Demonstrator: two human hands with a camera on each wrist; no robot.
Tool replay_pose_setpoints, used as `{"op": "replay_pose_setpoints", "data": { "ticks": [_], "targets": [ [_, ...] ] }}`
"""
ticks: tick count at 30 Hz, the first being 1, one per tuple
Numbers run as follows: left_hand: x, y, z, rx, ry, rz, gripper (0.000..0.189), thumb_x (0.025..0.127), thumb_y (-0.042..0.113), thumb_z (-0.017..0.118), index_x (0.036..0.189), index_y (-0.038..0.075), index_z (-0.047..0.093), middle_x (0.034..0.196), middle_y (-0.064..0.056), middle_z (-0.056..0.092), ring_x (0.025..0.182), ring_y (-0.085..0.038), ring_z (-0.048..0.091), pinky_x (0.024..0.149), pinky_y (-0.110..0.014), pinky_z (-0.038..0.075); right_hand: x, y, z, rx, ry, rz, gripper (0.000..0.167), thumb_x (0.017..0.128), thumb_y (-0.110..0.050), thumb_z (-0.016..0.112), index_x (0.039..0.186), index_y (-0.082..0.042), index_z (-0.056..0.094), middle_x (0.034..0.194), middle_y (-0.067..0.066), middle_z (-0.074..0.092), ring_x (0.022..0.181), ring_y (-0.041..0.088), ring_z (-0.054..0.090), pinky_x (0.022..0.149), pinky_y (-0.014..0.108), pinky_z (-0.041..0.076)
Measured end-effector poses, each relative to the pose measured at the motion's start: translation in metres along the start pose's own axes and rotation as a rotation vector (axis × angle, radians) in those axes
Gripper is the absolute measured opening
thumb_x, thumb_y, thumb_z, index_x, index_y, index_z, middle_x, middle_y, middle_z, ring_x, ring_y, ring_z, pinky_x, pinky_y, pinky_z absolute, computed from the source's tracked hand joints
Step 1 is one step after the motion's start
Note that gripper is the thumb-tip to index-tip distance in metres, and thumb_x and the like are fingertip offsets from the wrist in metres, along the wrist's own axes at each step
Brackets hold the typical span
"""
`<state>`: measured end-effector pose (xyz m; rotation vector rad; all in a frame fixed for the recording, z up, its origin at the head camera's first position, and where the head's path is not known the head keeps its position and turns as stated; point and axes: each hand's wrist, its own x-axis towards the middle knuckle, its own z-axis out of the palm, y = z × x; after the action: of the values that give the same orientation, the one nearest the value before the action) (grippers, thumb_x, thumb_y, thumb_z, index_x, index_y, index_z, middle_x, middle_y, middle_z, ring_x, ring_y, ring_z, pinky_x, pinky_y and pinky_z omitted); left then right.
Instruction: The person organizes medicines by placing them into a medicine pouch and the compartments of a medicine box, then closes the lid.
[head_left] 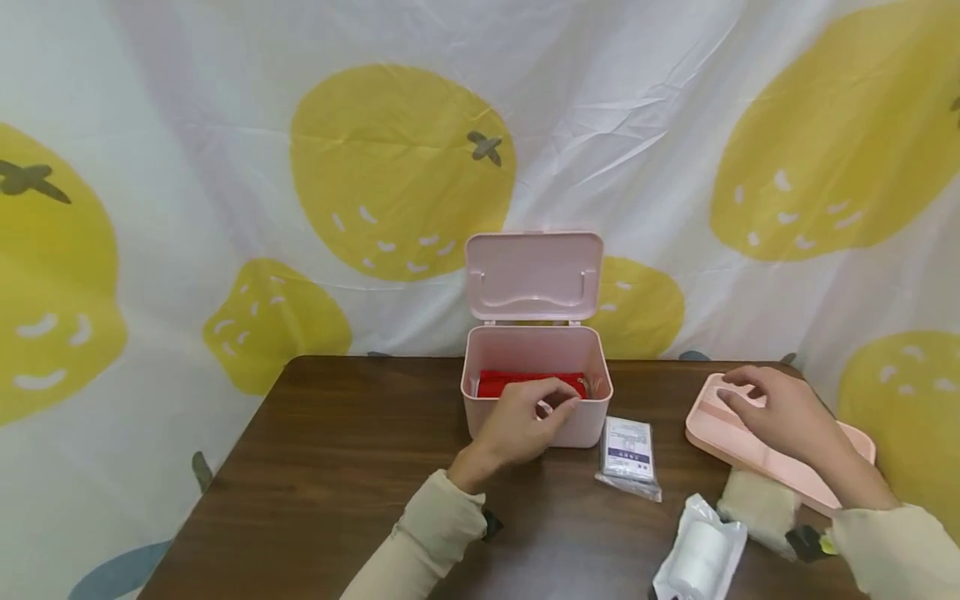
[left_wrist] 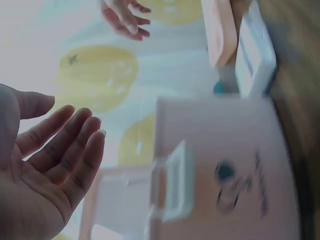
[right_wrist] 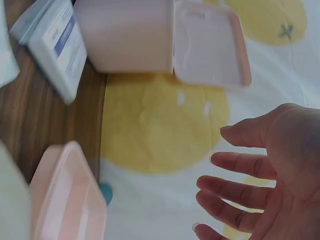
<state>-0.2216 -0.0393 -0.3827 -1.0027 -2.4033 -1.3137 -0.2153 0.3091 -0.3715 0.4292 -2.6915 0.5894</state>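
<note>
A pink lidded box (head_left: 577,429) stands at the table's back edge, its lid (head_left: 533,275) raised upright. Inside lies a flat red item (head_left: 495,383), partly hidden. My left hand (head_left: 517,425) hovers at the box's front rim; in the left wrist view its loosely bent fingers (left_wrist: 75,165) hold nothing. On the right, my right hand (head_left: 787,414) is over a shallow pink tray (head_left: 716,421) and overlaps it in the head view. Its fingers (right_wrist: 235,195) are spread and empty in the right wrist view.
Right of the box lies a white packet with a blue band (head_left: 628,450), in clear wrap. Nearer the front is a wrapped white roll (head_left: 701,554). A beige wrapped bundle (head_left: 759,504) sits against the tray's near side. A lemon-print curtain (head_left: 405,175) hangs behind the brown table (head_left: 337,467).
</note>
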Motion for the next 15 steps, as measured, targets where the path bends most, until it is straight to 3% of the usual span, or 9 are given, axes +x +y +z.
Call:
{"op": "replay_pose_setpoints", "data": {
  "ticks": [7, 11, 13, 15],
  "targets": [
    [0.010, 0.011, 0.041, -0.117, -0.147, -0.028, 0.016, 0.096, 0.017, 0.063, 0.105, 0.007, 0.073, 0.092, 0.000, 0.073, 0.080, 0.004, 0.061, 0.073, -0.012, 0.051, -0.028, 0.050, -0.007, 0.057, -0.020, 0.153, 0.029, 0.097, -0.020, 0.062, 0.111, 0.006, 0.064, 0.101, 0.027, 0.068, 0.079, 0.027, 0.064, 0.060, 0.030, 0.046],
    [0.017, 0.012, 0.066, -0.114, -0.218, -0.047, 0.017, 0.097, 0.022, 0.063, 0.107, 0.011, 0.072, 0.096, 0.005, 0.074, 0.085, 0.007, 0.061, 0.076, -0.010, 0.048, -0.045, 0.072, -0.007, 0.069, -0.019, 0.254, 0.040, 0.098, -0.023, 0.059, 0.120, 0.011, 0.055, 0.106, 0.037, 0.063, 0.084, 0.040, 0.066, 0.059, 0.029, 0.046],
    [0.020, 0.009, 0.078, -0.115, -0.255, -0.067, 0.020, 0.097, 0.024, 0.063, 0.110, 0.013, 0.071, 0.100, 0.006, 0.074, 0.088, 0.006, 0.061, 0.076, -0.010, 0.047, -0.053, 0.081, -0.005, 0.080, -0.029, 0.309, 0.048, 0.099, -0.024, 0.057, 0.125, 0.016, 0.048, 0.109, 0.043, 0.059, 0.092, 0.053, 0.062, 0.061, 0.034, 0.048],
    [0.021, 0.007, 0.091, -0.143, -0.286, -0.115, 0.022, 0.097, 0.026, 0.063, 0.113, 0.013, 0.070, 0.103, 0.006, 0.073, 0.091, 0.005, 0.062, 0.078, -0.011, 0.047, -0.061, 0.089, -0.002, 0.069, -0.038, 0.370, 0.054, 0.100, -0.027, 0.054, 0.128, 0.018, 0.044, 0.112, 0.045, 0.056, 0.097, 0.057, 0.058, 0.064, 0.040, 0.050]
  ]
}}
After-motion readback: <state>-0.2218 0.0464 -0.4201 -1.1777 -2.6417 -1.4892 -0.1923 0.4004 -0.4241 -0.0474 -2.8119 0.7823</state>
